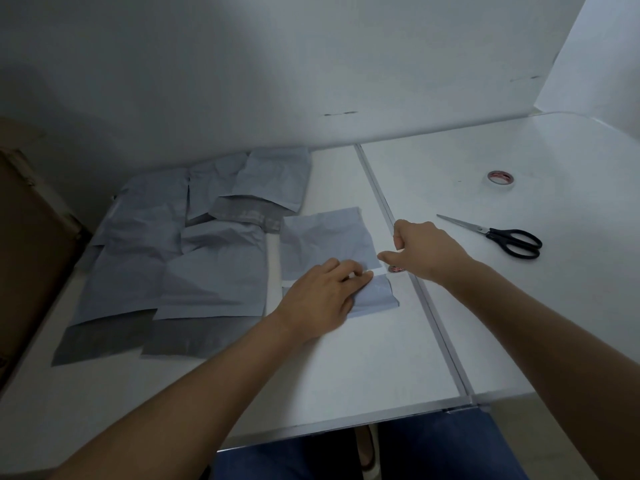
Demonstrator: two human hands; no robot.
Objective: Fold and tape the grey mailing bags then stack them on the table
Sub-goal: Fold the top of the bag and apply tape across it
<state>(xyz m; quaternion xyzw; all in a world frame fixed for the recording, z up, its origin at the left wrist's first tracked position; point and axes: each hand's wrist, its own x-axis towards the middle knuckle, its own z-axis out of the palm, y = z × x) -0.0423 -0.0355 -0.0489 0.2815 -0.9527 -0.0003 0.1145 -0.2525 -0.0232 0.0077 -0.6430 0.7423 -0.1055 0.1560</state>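
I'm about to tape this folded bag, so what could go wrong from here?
The left hand only presses on the folded bag, so the fold may spring open or slide as the right hand pulls tape from the small roll. The strip could land crooked or stick to itself. The scissors lie off to the right, so cutting means reaching away from the bag.

Both bare forearms reach forward and to the left, nearly side by side. Left hand [323,292] lies palm down, fingers stretched flat. Right hand [424,250] sits just beside it, fingers curled under, thumb pointing left.
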